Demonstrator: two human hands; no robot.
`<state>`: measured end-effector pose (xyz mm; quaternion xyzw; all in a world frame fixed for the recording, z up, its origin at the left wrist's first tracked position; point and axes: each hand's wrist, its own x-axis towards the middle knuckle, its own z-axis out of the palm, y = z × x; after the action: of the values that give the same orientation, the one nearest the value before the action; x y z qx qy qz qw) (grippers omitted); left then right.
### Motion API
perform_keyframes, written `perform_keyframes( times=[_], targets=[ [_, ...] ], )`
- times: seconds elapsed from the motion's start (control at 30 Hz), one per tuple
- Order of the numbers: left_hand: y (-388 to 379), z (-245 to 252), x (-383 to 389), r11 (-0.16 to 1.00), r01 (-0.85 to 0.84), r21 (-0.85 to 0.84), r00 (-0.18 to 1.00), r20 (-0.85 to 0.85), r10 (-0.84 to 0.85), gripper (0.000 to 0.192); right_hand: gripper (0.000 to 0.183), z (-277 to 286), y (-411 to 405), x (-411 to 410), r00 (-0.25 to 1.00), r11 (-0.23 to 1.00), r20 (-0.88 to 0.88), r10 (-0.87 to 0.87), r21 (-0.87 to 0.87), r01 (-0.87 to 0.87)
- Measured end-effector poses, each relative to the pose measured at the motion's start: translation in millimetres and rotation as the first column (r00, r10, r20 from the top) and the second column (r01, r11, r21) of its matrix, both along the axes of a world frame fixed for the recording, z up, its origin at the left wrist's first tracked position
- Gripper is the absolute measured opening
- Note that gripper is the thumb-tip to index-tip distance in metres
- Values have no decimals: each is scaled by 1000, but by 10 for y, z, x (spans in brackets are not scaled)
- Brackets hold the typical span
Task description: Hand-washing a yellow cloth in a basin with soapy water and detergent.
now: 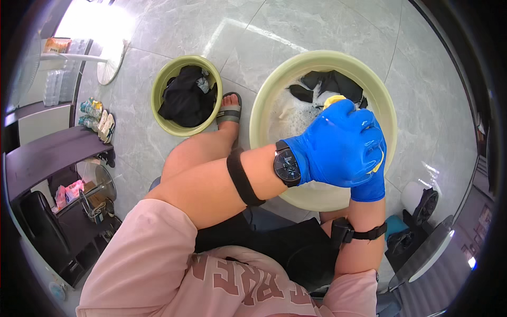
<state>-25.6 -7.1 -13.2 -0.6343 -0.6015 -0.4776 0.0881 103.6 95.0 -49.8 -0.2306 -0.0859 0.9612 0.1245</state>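
Observation:
My left hand, in a wet blue rubber glove, is curled into a fist above a large pale green basin. Yellow cloth pokes out at the fist's far side and again near its fingers. Behind it, my right hand is mostly hidden; its blue glove cuff and a strip along the edge show. The two hands are pressed together. Below them, the basin holds sudsy water with black fabric soaking along the far side.
A smaller green basin heaped with black clothes stands left, beside my sandalled foot. Shoes sit on a dark shelf farther left, near a white fan. Black plastic bags lie at right on grey floor tiles.

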Motion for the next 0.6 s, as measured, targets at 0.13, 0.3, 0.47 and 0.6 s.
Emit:
perform_keyframes(
  times=[0.13, 0.3, 0.47, 0.6],
  targets=[
    [13, -2, -22, 999, -13, 42, 999, 49, 11, 14, 41, -146, -57, 32, 995, 997, 68, -79, 19, 78],
    [-24, -39, 48, 990, -102, 101, 995, 22, 100, 13, 40, -407, -229, 71, 972, 983, 151, -180, 48, 175],
    [-77, 28, 246, 997, 49, 53, 991, 123, -55, 16, 38, -400, -246, 159, 951, 971, 203, -232, 99, 215],
    [-83, -45, 148, 988, 113, -108, 988, 120, -100, 26, 37, -516, -309, 198, 937, 961, 229, -265, 139, 238]
  ],
)
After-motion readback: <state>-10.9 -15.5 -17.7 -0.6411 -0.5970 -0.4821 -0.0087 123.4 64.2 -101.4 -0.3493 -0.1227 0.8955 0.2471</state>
